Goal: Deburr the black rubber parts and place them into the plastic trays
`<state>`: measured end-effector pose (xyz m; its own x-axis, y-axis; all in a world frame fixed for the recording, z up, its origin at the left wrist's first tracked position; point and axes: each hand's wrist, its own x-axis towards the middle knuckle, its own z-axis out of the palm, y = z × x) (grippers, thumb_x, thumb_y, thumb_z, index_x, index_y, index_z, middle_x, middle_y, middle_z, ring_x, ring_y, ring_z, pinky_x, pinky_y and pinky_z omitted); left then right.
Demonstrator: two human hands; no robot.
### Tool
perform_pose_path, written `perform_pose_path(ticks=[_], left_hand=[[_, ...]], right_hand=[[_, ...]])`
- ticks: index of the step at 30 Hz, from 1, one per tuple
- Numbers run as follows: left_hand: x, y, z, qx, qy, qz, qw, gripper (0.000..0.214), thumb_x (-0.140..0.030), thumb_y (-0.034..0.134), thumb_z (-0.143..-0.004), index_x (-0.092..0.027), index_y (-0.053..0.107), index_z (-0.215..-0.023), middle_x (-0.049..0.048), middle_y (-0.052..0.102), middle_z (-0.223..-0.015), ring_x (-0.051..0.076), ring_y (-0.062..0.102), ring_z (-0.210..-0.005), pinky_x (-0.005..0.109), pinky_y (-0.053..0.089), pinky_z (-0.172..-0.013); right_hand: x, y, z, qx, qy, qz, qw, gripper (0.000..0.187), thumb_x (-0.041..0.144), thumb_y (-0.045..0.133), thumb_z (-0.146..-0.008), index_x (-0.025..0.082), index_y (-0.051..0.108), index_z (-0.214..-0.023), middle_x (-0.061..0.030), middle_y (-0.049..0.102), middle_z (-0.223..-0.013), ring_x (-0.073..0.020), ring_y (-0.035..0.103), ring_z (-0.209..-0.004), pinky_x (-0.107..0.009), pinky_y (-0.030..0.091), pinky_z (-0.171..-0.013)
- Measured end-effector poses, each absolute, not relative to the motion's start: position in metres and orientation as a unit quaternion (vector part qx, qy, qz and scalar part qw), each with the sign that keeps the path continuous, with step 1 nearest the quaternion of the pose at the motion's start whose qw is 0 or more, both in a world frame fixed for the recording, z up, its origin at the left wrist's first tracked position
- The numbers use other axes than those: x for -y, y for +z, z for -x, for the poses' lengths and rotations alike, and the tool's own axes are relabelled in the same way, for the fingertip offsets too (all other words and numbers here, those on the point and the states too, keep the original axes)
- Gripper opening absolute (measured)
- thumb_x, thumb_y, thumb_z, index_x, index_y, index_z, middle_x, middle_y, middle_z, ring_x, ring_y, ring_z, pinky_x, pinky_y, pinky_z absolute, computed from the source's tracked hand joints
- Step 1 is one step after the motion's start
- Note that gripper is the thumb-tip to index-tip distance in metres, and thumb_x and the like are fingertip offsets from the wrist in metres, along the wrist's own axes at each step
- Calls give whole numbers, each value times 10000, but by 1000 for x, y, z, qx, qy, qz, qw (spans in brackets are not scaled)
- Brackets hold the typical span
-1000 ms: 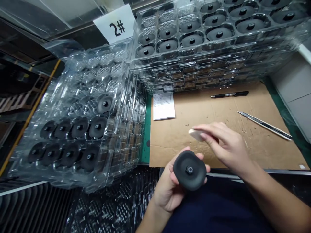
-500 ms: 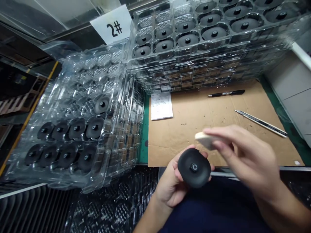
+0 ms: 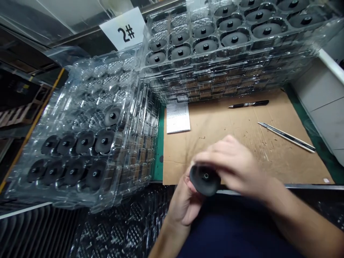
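We find the left hand [image 3: 185, 205] gripping the black disc [image 3: 206, 184], likely steadying it beneath the blurred right hand [image 3: 231, 165], whose grip we cannot tell.

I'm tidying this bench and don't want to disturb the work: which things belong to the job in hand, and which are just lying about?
Job, as it looks:
black part, in the left hand
pale piece, apparently in the right hand, mostly hidden
left trays and back trays, holding similar parts

Lying about, seemingly:
pen
knife
paper
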<state>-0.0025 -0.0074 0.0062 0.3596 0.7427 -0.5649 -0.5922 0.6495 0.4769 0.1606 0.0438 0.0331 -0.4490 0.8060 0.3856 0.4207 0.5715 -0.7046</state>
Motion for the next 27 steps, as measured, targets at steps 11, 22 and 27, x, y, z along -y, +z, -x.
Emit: perform_pose_path(ticks=[11,22,27], left_hand=[[4,12,8,-328,445,-84,829,636,-492,744,-614,-277,570,-1187,76,607,-1205,285,605,-1044,393,449,-920],[6,0,6,-383,430,-108,810,690,-496,764,-596,-250,572,-1211,48,635,-1132,263,587,-1058,336,427,-948],[7,-5,11,-412,450,-103,786,665,-464,784,-573,-272,589,-1180,49,630,-1160,237,593,-1037,331,455,-915]], right_hand=[[-12,-43,-188,604,488,577,255,278,376,466,-890,256,641,-1070,-36,670,-1034,-191,628,-896,-310,513,-706],[-25,40,-161,757,239,439,421,304,151,510,-874,234,573,-1160,0,667,-994,-122,580,-784,-290,392,-683],[-30,37,-159,776,250,504,285,253,124,490,-885,232,609,-1081,7,673,-888,-130,560,-749,-309,329,-680]])
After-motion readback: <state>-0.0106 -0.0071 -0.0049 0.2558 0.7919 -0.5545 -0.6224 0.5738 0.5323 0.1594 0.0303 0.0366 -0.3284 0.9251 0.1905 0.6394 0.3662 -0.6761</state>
